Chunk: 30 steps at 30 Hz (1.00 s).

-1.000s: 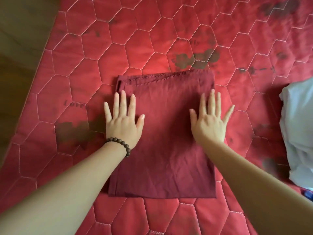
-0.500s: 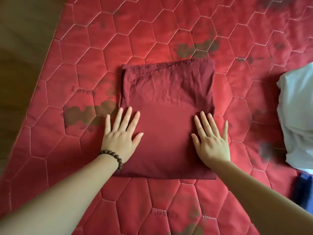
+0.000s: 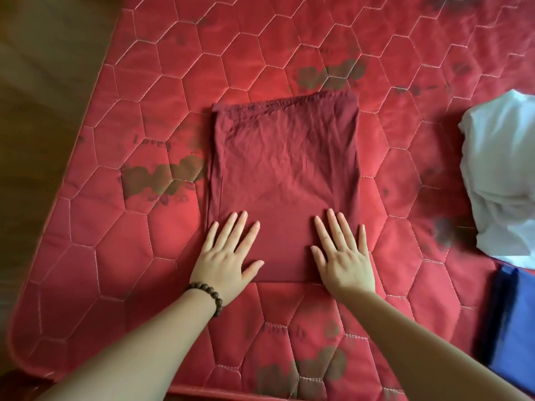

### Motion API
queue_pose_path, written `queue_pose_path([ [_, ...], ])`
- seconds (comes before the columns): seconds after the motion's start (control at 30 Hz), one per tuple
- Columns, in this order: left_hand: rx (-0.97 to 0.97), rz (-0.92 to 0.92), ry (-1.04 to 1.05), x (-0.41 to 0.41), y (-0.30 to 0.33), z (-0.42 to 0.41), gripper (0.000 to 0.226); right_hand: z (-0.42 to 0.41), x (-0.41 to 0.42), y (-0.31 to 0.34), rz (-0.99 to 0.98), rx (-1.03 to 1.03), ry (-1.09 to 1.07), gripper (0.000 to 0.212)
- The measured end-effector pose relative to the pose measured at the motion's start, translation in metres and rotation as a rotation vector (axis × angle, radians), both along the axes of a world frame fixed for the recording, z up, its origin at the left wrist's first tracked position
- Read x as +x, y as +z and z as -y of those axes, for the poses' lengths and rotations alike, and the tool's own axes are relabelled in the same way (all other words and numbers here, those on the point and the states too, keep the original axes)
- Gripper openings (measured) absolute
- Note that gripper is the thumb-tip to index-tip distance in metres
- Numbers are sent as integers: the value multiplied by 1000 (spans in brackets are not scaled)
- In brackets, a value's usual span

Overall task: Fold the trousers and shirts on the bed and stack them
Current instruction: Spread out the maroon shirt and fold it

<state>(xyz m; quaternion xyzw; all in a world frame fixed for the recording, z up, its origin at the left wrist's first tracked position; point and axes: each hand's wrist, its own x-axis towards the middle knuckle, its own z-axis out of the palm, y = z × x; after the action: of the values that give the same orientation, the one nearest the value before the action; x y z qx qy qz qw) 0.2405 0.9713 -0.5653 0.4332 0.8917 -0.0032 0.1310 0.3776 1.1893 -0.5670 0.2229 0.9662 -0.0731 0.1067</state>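
A dark red garment (image 3: 285,169) lies folded into a rectangle in the middle of the red quilted bed (image 3: 173,82). My left hand (image 3: 224,260), a bead bracelet at its wrist, presses flat on the garment's near left corner with straight, spread fingers. My right hand (image 3: 343,256) presses flat on the near right corner in the same way. Both palms lie at the garment's near edge. A crumpled white garment (image 3: 500,175) sits at the bed's right side, and a blue garment (image 3: 515,322) lies just nearer than it.
The bed's left edge (image 3: 58,198) runs diagonally beside a brown wooden floor (image 3: 34,111). Its near edge is at the bottom of the view. Dark printed patches mark the quilt around the folded garment.
Both hands have slid flat along the dark red garment from its middle toward its near edge. The view has shifted, and the blue garment now shows at the right.
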Motion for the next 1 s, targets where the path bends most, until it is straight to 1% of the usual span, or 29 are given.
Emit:
queue_pose_path([
  [0.13, 11, 36, 40, 22, 5, 9, 70, 0, 15, 4, 54, -4, 87, 60],
  [0.3, -27, 124, 143, 81, 15, 26, 70, -1, 46, 11, 115, -23, 231, 60],
  [0.37, -43, 128, 164, 96, 23, 26, 70, 0, 49, 16, 142, -48, 246, 60],
  [0.43, -41, 112, 195, 91, 32, 18, 69, 3, 45, 23, 109, -122, 200, 58],
  [0.47, -25, 106, 217, 83, 36, 11, 68, 6, 42, 27, 60, -177, 138, 57],
  [0.53, 17, 102, 209, 59, 42, -14, 69, 10, 34, 36, -88, -238, -87, 58],
  [0.57, 38, 97, 165, 46, 43, -31, 72, 11, 29, 39, -135, -229, -234, 63],
  [0.63, 83, 73, 14, 19, 42, -72, 78, 10, 19, 44, -106, -198, -505, 77],
  [0.7, 92, 68, -209, -4, 39, -114, 87, 11, 9, 44, 3, -158, -669, 88],
  [0.73, 65, 66, -344, -12, 38, -134, 94, 12, 5, 42, 38, -150, -717, 89],
  [0.77, 16, 55, -479, -18, 36, -151, 101, 13, 2, 41, 47, -162, -754, 85],
  [0.8, -46, 29, -605, -21, 34, -167, 104, 13, -1, 39, 32, -200, -791, 76],
  [0.83, -109, -5, -714, -21, 33, -179, 103, 14, -3, 38, 7, -252, -827, 61],
  [0.87, -161, -36, -801, -21, 33, -189, 98, 13, -5, 37, -8, -305, -853, 46],
  [0.9, -194, -62, -857, -19, 34, -196, 90, 12, -6, 37, -3, -346, -847, 36],
  [1.0, -199, -107, -874, -19, 40, -202, 62, 7, -2, 42, 24, -384, -711, 26],
])
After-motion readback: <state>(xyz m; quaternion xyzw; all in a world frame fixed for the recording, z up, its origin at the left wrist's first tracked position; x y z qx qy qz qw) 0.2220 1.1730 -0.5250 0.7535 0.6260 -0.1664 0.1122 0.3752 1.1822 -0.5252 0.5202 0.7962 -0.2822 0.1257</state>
